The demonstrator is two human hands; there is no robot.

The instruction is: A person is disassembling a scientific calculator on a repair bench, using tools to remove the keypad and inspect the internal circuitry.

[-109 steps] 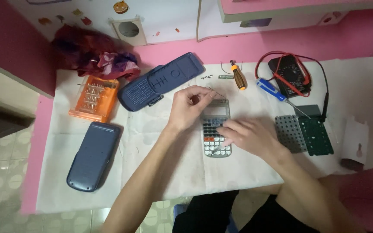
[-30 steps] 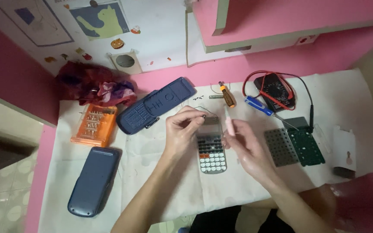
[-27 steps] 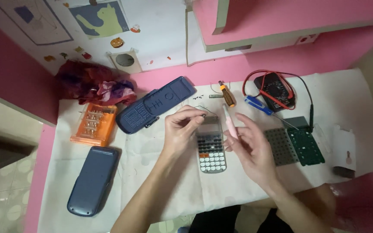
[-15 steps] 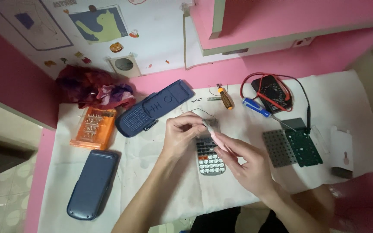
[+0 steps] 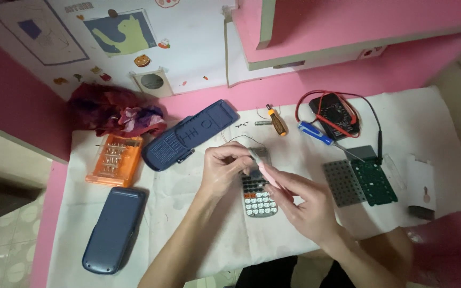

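Left hand [image 5: 225,168] of mine pinches the top of the calculator [image 5: 258,191], which lies on the white cloth [image 5: 198,224]. Right hand [image 5: 308,205] holds a pink tool [image 5: 267,173] over its screen.

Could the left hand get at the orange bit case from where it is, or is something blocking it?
Probably yes. The left hand rests on the calculator, and only bare white cloth lies between it and the orange bit case; the dark blue cover sits farther back.
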